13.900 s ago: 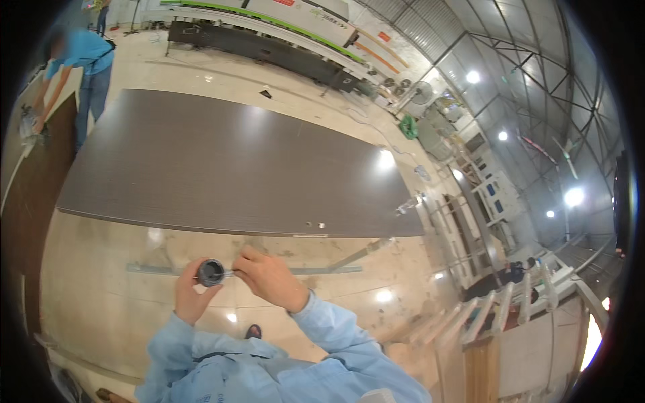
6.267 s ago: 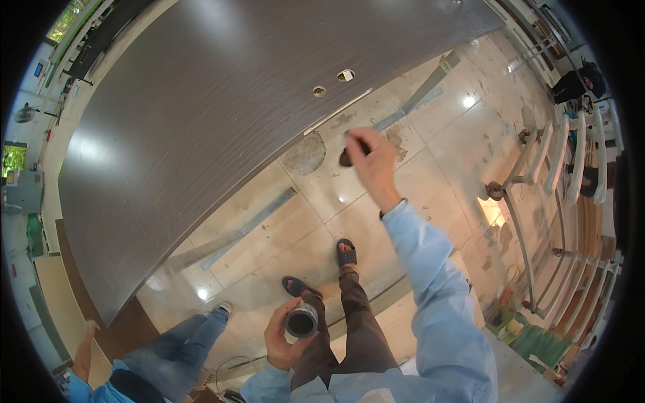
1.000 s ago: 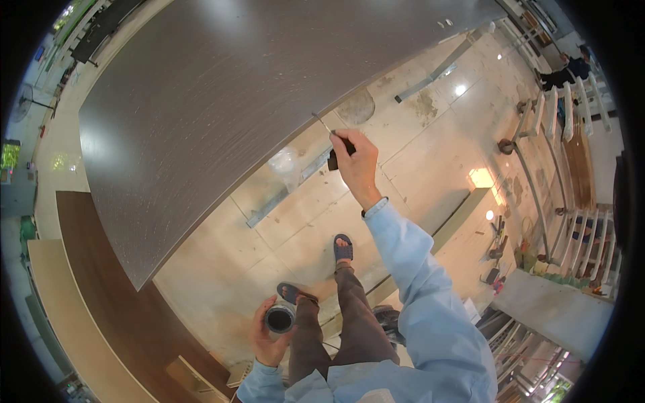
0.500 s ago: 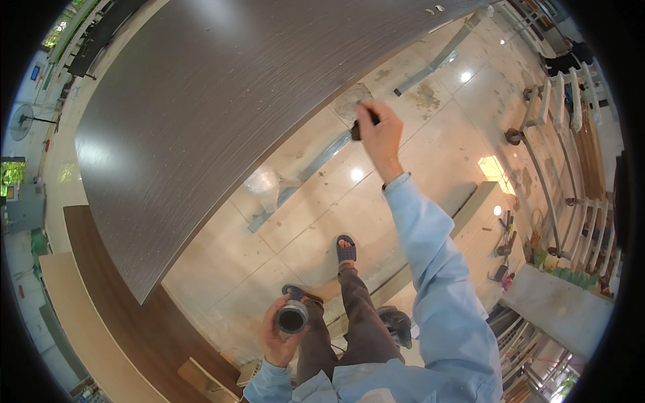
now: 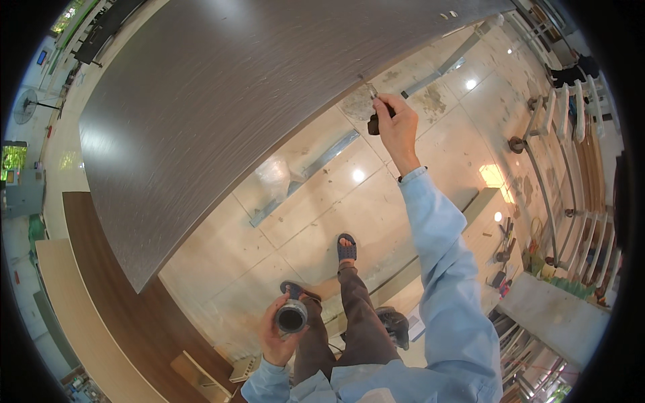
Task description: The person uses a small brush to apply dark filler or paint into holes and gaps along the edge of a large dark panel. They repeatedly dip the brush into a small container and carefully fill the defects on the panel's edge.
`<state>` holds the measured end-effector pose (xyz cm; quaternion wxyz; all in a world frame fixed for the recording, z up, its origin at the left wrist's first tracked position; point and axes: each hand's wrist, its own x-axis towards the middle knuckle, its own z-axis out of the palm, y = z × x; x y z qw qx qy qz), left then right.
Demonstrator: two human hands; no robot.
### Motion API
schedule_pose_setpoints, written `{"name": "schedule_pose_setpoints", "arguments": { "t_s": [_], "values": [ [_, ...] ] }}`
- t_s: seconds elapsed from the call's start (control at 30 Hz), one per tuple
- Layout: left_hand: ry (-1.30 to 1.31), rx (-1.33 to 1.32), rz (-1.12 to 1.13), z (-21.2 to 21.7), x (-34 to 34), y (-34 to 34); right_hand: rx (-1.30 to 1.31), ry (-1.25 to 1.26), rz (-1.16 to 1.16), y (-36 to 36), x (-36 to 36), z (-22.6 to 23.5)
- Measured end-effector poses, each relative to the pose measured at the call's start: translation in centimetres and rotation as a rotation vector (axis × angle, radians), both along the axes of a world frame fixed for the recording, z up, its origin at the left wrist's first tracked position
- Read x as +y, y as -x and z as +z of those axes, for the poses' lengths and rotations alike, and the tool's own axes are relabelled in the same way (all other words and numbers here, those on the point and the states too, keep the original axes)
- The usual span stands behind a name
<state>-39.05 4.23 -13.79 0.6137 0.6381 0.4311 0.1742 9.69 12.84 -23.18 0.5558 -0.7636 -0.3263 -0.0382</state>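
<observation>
My left hand (image 5: 277, 344) is closed around a round, open-topped can (image 5: 291, 316) with a pale rim and a dark inside. I hold it low, in front of my legs. Out ahead, my right hand (image 5: 398, 126) grips a small tool with a black handle (image 5: 376, 125) and a narrow, pale tip. That tip is at the edge of a large dark grey wood-grain panel (image 5: 222, 101); whether it touches is too small to tell. A few small pale bits (image 5: 449, 15) lie on the panel's far end.
A brown board (image 5: 134, 316) and a pale board (image 5: 67, 275) lie left of the panel. Beneath its edge, a metal strip (image 5: 322, 161) and clear plastic wrap (image 5: 274, 176) lie on the tiled floor. White-barred racks (image 5: 581, 107) and hand tools (image 5: 504, 252) are at the right.
My right hand has moved slightly right, and the tool's pale tip now shows at the panel's edge. My left hand keeps the can in nearly the same place.
</observation>
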Motion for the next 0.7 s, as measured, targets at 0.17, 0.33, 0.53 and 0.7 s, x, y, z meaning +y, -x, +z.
{"name": "schedule_pose_setpoints", "arguments": {
  "t_s": [0.17, 0.33, 0.53, 0.7],
  "values": [
    [0.026, 0.003, 0.04, 0.1, -0.5, 1.0, -0.014, 0.069, -0.083, 0.8, 0.0, 0.1],
    [0.009, -0.018, 0.055, 0.0, -0.8, 1.5, 0.034, 0.015, 0.19, 9.7, 1.3, 1.9],
    [-0.018, -0.043, 0.062, -0.2, -1.2, 3.2, 0.023, 0.003, 0.086, 10.7, 2.0, 1.6],
    [-0.001, -0.041, 0.091, -0.6, -1.7, 4.4, 0.036, 0.01, -0.071, 5.9, 0.6, 0.4]
  ]
}}
